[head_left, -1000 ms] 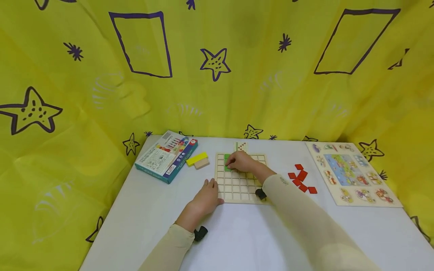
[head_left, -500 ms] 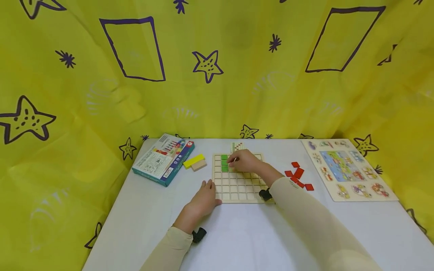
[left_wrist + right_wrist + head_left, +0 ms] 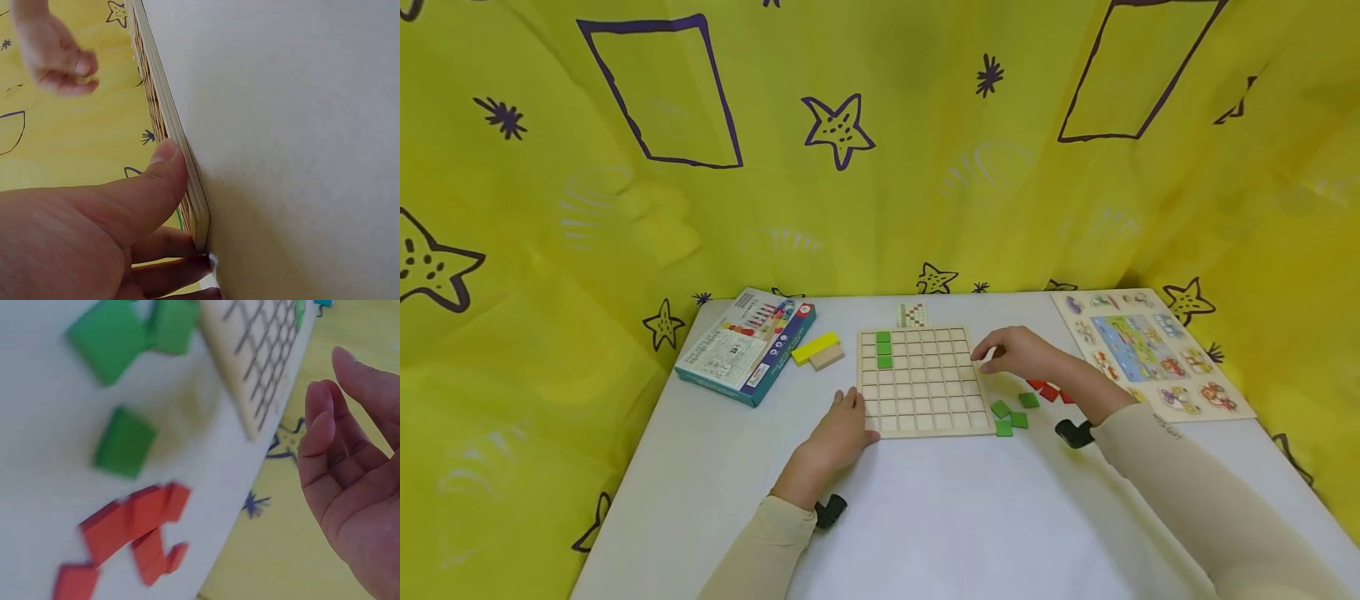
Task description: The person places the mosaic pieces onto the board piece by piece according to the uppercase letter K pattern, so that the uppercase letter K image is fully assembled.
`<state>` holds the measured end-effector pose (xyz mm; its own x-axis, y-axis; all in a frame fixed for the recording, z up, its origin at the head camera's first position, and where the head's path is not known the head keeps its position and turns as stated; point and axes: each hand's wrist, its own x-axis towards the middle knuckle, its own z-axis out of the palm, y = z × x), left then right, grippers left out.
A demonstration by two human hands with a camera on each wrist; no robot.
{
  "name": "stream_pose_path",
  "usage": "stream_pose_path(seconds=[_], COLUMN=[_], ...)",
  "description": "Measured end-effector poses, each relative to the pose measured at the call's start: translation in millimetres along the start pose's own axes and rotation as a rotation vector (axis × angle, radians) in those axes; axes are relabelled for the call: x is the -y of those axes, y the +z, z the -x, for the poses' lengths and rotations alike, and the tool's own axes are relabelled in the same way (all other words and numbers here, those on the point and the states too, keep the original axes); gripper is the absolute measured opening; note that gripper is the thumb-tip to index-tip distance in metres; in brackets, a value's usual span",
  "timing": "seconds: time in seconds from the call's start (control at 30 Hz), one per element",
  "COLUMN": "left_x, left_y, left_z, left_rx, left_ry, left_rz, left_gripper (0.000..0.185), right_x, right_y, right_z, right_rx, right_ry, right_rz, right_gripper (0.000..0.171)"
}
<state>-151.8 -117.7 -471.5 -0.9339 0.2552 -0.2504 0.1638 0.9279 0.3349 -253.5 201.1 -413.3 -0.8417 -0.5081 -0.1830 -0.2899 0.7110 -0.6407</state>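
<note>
A: Board (image 3: 922, 382) first. The wooden grid sits mid-table with two green tiles (image 3: 883, 349) seated in its second column, near the far edge. Where are the hands?

B: The left hand (image 3: 842, 429) presses on the board's near left corner; the left wrist view shows the thumb (image 3: 164, 167) flat along the edge and fingers curled under at the corner, so it grips the board and steadies it. The right hand (image 3: 1018, 352) hovers off the board's right side, fingers relaxed and apart in the right wrist view, holding nothing.

A: And the loose pieces?

B: Three loose green tiles (image 3: 1009, 414) lie on the white table (image 3: 955, 517) just beside the board's near right corner. A cluster of red tiles (image 3: 1047, 389) lies under the right forearm, partly hidden, so I cannot count them.

A: What could go wrong?

B: I'd judge the sleeve the main risk: the forearm passes right over the red pieces, and a low sweep could scatter them toward the picture puzzle (image 3: 1146, 350). A tile dropped slightly askew could also sit on the grid ribs instead of in a cell. If the left hand lifts the corner it grips, the seated tiles could slide out.

A: Anything else?

B: A pattern card (image 3: 912, 315) lies beyond the board, and a box (image 3: 746, 345) and a yellow block (image 3: 815, 347) lie well to the left.
</note>
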Motion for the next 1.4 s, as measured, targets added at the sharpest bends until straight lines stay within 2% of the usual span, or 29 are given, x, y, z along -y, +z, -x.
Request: stream_pose_path(seconds=[0.17,0.4,0.67,1.07,1.2,1.4], left_x=[0.4,-0.2,0.4,-1.2,-1.6,-1.7], left_y=[-2.1,-1.2,-0.8,-5.1,-6.5,-5.4], left_z=[0.5,0.6,1.6,1.4,1.9,3.5], left_rx=[0.003,0.0,-0.001,0.005,0.002,-0.006], left_ry=[-0.011,-0.009,-0.002,0.001,-0.001,0.006], left_rz=[0.013,0.023,0.005,-0.024,-0.032,-0.014], left_gripper=[0.076,0.076,0.075,0.075,0.075,0.074], right_x=[-24.3,-49.9,-67.8,-56.1,-41.7,-8.1], right_y=[0.2,5.5,14.1,9.8,4.1,-1.6], right_z=[24.9,49.2,51.6,45.0,29.2,-8.4], right_rx=[0.022,-0.015,-0.004,-0.066,-0.077,-0.103], right_ry=[0.024,-0.01,0.005,-0.055,-0.046,-0.031], right_rz=[0.024,0.094,0.116,0.096,0.032,-0.047], right_gripper=[0.022,0.02,0.023,0.01,0.014,0.02])
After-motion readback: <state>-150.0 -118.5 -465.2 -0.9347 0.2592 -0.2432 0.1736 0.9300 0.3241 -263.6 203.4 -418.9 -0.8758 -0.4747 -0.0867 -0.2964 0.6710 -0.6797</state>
